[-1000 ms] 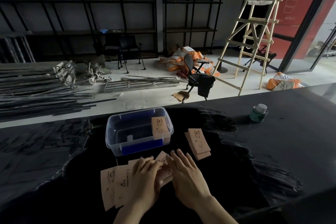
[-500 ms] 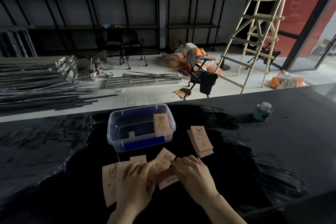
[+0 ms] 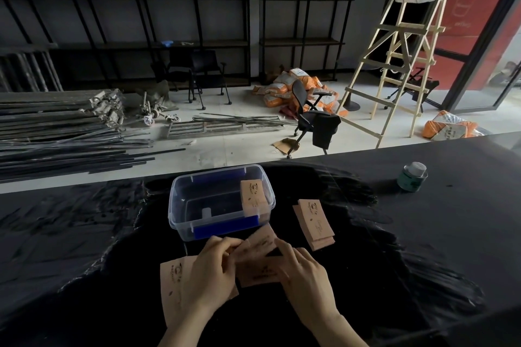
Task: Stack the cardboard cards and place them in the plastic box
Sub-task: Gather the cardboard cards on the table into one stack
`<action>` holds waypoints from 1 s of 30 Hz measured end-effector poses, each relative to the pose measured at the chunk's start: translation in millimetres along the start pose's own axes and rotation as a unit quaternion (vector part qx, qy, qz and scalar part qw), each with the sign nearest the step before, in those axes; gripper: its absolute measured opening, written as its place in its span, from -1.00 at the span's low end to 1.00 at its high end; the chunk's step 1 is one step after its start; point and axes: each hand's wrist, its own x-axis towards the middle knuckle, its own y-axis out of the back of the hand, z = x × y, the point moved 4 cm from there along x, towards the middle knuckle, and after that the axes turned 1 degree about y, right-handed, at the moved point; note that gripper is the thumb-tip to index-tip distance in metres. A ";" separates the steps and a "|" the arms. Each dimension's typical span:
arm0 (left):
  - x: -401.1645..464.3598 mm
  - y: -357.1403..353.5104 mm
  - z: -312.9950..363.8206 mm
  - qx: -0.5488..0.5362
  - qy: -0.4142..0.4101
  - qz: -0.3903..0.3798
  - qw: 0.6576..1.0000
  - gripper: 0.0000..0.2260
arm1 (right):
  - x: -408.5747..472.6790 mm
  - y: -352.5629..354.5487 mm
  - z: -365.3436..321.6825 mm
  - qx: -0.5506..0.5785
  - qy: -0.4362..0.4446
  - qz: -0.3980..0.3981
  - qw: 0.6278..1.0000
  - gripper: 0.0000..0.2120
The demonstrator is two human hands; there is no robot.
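Note:
A clear plastic box (image 3: 180,200) with blue clips stands on the black table, with one cardboard card (image 3: 252,197) leaning inside its right end. Just in front of the box, my left hand (image 3: 210,273) and my right hand (image 3: 303,273) pinch a few tan printed cards (image 3: 259,259) from either side, one card raised and tilted. More loose cards (image 3: 172,287) lie flat under and left of my left hand. A small neat stack of cards (image 3: 315,222) rests to the right of the box.
A small green jar with a pale lid (image 3: 412,177) stands at the right on the table (image 3: 451,234). Beyond the table's far edge lie metal bars, chairs, orange sacks and a wooden ladder (image 3: 394,48) on the floor.
My hands went from lying flat on the spread cards to drawing them together and lifting them between the fingertips. The cards shifted toward the box.

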 end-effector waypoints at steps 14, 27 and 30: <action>-7.1 -28.8 1.7 -0.034 -0.019 -0.136 0.990 -0.68 | 2.7 -21.5 12.2 -0.010 -0.022 0.002 1.000 -0.29; -20.2 -2.7 -9.4 0.039 0.029 0.085 0.995 -0.62 | 11.9 -30.0 -4.0 -0.023 0.038 -0.043 0.998 -0.55; -27.0 6.9 -29.1 0.155 0.112 0.081 0.978 -0.46 | 13.0 -31.0 -3.3 -0.020 0.029 -0.039 0.999 -0.57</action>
